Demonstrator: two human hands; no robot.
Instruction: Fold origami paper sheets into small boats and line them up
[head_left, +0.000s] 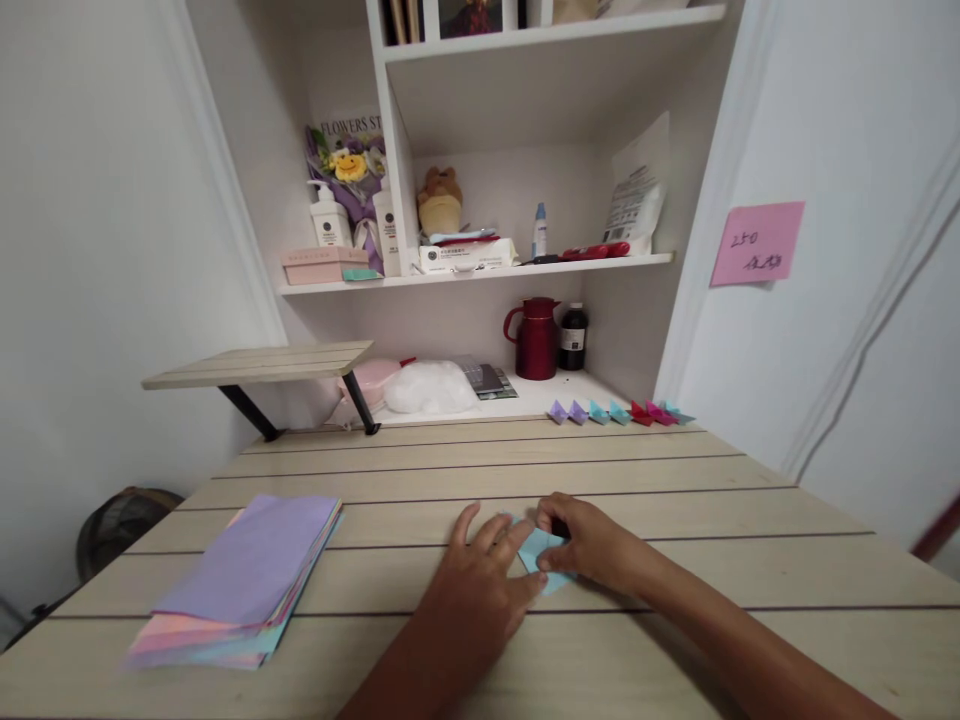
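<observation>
A small folded piece of light blue paper (541, 550) lies on the wood-plank table, partly covered by both hands. My left hand (480, 575) rests over its left side, fingers spread, with the thumb at its lower edge. From the right, my right hand (581, 540) pinches the paper between thumb and bent fingers. A stack of coloured paper sheets (251, 565), lilac on top, sits to the left. Along the table's back edge stands a row of several small folded paper boats (619, 412) in purple, blue, red and pink.
A small raised wooden shelf (259, 363) on black legs stands at the back left. Behind the table, a white shelf unit (480, 270) holds a red jug (536, 340), a dark bottle (574, 338) and a white plastic bag (430, 387). A pink note (757, 243) hangs on the right wall.
</observation>
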